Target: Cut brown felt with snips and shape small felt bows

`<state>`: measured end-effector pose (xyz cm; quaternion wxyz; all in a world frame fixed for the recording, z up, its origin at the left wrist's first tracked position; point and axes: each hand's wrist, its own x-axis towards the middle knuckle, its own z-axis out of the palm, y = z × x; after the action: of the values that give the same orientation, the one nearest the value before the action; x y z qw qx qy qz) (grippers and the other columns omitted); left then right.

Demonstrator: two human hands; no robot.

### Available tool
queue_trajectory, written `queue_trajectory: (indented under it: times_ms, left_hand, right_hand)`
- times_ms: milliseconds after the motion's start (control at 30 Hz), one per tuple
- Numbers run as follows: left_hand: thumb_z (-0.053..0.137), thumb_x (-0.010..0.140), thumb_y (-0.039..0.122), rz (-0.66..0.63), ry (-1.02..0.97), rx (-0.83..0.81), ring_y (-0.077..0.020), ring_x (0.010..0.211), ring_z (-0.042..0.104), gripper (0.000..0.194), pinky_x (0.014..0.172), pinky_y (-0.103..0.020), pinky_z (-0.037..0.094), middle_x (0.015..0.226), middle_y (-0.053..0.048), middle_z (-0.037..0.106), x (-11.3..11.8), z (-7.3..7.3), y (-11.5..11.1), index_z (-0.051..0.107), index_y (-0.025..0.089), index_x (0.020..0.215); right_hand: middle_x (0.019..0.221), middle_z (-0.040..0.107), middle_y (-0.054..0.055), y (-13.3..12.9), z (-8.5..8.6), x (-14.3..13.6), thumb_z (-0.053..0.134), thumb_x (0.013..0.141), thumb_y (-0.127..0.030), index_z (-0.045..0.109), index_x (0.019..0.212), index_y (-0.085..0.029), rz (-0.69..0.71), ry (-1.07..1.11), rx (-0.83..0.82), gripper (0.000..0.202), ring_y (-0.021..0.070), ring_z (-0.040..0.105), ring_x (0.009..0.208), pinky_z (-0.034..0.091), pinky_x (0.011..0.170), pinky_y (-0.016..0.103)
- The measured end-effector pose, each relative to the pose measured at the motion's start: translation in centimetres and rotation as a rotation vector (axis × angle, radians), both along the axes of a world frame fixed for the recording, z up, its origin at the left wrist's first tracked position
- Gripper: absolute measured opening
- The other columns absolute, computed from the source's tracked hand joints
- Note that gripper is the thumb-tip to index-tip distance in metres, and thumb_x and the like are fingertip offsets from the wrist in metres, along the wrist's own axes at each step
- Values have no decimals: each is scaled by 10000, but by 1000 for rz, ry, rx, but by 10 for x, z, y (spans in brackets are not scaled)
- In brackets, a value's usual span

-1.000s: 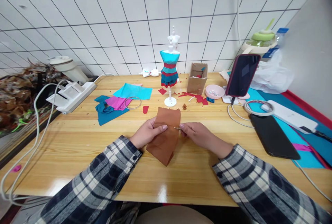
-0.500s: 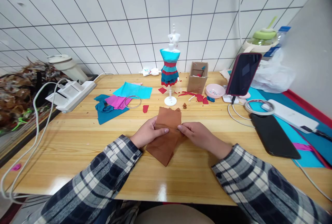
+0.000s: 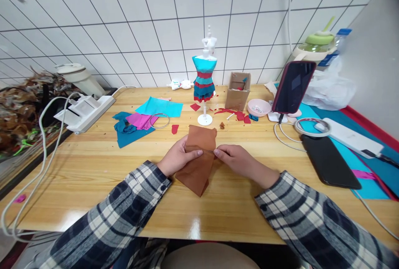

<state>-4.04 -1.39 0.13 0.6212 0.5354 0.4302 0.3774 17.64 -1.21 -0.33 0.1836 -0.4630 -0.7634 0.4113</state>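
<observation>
A thin brown sheet (image 3: 201, 138), cloth-like or rubbery, is folded over itself above the table in front of me. From its left side my left hand (image 3: 177, 156) grips it, thumb flat across the fold line and fingers hidden behind. At the right edge my right hand (image 3: 232, 156) is closed in a pinch on that fold; any small tool between its fingertips cannot be made out. Beyond the sheet stands a small white dress form (image 3: 205, 107) wearing a dress (image 3: 204, 80) with turquoise, red and teal bands.
Turquoise (image 3: 160, 107), magenta and teal pieces lie left, with a thin ring (image 3: 159, 127). Red scraps (image 3: 240, 115), a cardboard box (image 3: 237, 94) and a pink bowl (image 3: 259, 113) are right of the form. Phones (image 3: 330, 163), cables and a power strip (image 3: 85, 111) flank the table.
The brown sheet's right edge has shifted slightly, and the loose flap near my right fingers now lies closer in. Both hands keep their hold. The view has tilted a little.
</observation>
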Motion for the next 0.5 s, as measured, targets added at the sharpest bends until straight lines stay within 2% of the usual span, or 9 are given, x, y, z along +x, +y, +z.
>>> queue_trajectory:
  times_ms: [200, 500]
  left_hand:
    - [760, 710, 307, -7, 33, 24, -255, 1013, 650, 529, 852, -350, 521, 1159, -106, 673, 0, -1, 1, 524, 149, 1157]
    - [748, 723, 301, -19, 46, 43, -249, 1019, 644, 527, 841, -336, 521, 1166, -108, 665, -1, -1, 1, 516, 149, 1171]
  right_hand:
    - [679, 590, -6, 1, 1, -1, 389, 929, -472, 597, 722, -184, 12, -22, 2, 412, 127, 488, 633, 304, 580, 247]
    - [616, 528, -24, 2, 0, 0, 404, 915, -495, 556, 671, -181, 27, -8, -20, 426, 115, 453, 594, 284, 559, 244]
